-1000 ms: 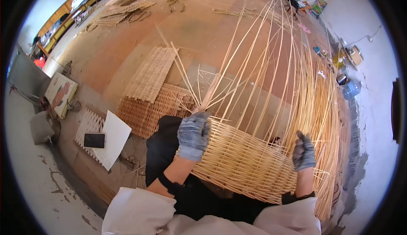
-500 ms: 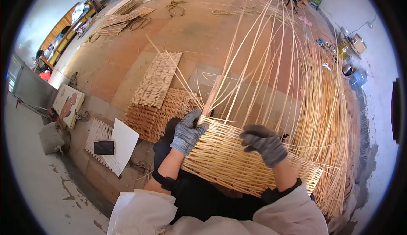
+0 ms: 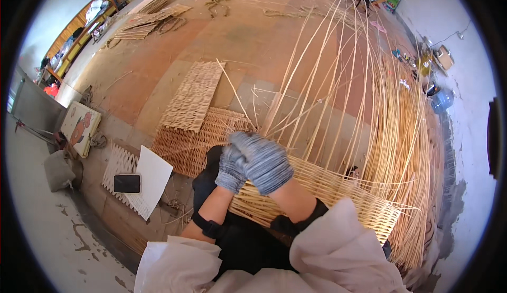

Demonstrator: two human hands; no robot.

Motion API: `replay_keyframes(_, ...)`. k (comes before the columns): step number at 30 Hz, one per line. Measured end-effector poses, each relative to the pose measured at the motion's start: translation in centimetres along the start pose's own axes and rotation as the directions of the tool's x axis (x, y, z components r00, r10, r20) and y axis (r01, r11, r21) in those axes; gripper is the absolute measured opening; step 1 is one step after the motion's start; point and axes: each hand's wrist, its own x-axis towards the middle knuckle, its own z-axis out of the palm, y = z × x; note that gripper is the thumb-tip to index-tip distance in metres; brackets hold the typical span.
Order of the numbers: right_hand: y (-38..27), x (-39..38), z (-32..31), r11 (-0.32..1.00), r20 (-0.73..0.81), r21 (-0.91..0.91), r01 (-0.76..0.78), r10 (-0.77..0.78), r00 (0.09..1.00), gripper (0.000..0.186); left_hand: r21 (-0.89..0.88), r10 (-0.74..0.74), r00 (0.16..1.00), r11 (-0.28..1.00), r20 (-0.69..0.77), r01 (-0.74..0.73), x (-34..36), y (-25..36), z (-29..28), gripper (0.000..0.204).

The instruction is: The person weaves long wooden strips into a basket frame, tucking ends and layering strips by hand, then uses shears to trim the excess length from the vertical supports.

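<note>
Across my lap lies a woven wicker panel (image 3: 343,190), pale yellow, with long loose rods (image 3: 317,95) fanning out from its far edge. Both hands wear grey knitted gloves and meet at the panel's left end. My left hand (image 3: 231,169) is closed at that edge, its fingertips partly covered. My right hand (image 3: 264,162) crosses over it with fingers curled; what it pinches is hidden. A flat wooden stick (image 3: 272,112) and a few thin strands stick out just beyond the hands.
A thick bundle of wicker rods (image 3: 398,155) lies at the right. Finished woven panels (image 3: 193,95) rest on the floor at the left. A phone (image 3: 127,183) and a white sheet (image 3: 153,179) lie farther left. More panels (image 3: 150,23) are stacked at the back left.
My right hand has moved left from above the middle of the panel to the left hand and now overlaps it. Thin strands near the hands have shifted. The left hand has stayed nearly in place.
</note>
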Motion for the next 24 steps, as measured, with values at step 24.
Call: replay_keyframes(24,18.3,-26.5,-16.3,0.520,-0.493,0.804,-0.288,0.854,0.167,0.009,0.444,0.216,0.970,0.884,-0.115,-0.144,-0.2,0.8,0.9,0.027)
